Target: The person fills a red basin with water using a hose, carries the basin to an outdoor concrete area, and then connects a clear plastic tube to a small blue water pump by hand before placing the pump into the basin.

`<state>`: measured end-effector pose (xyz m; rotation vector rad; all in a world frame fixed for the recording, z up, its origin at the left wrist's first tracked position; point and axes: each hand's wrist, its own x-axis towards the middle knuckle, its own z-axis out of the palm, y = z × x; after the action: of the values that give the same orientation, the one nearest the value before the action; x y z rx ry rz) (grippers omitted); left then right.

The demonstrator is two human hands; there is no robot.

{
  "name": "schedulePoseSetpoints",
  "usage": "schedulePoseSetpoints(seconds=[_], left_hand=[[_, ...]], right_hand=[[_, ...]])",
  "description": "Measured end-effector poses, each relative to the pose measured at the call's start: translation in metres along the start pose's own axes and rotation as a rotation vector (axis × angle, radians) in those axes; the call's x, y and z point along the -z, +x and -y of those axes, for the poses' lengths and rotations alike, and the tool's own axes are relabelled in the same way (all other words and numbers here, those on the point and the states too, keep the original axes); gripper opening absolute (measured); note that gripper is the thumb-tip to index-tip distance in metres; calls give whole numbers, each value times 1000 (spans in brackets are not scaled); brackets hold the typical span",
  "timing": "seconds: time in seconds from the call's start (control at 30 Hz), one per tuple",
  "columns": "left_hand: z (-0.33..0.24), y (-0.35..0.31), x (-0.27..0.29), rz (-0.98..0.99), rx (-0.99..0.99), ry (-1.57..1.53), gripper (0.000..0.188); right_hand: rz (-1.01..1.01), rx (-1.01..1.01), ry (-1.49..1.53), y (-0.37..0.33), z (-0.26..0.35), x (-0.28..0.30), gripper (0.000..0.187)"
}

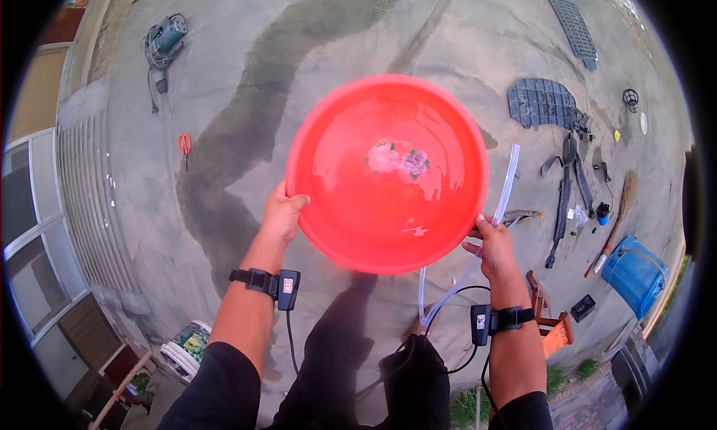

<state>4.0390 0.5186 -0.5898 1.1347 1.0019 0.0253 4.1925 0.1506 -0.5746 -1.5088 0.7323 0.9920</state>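
Note:
A round red basin (pixel 317 120) with a flower print on its bottom is held out in front of me. Its inside gleams with reflections and appears to hold water. My left hand (pixel 281 216) grips the rim at the lower left, thumb on top. On the lower right of the same rim my right hand (pixel 494 245) is closed, its underside fingers partly hidden. A clear flexible hose (pixel 508 182) runs past the right hand, seemingly held with the basin; one end points up beside the rim and the rest loops down below.
Red-handled scissors (pixel 184 143) and a corded power tool (pixel 166 38) lie left on the partly wet concrete. To the right are pliers (pixel 523 216), black straps (pixel 565 176), a grey plastic panel (pixel 543 103), a broom (pixel 620 213) and a blue container (pixel 634 275). A white bucket (pixel 179 361) stands lower left.

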Motion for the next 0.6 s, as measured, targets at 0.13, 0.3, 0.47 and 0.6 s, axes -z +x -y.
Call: schedulePoseSetpoints(seconds=[0.13,0.3,0.47,0.6], left_hand=[[18,46,1,8,-2,-11,40],[33,90,7,-31,9,-3,41],[49,116,10,22,6,-6,43],[57,128,15,32,44,6,45]], right_hand=[[-17,-8,-1,52,-3,-11,24],[-5,-30,0,84,2,-37,28],[-6,-45,-23,106,-5,-44,34],[-6,-75,-7,120,-14,-50,36]])
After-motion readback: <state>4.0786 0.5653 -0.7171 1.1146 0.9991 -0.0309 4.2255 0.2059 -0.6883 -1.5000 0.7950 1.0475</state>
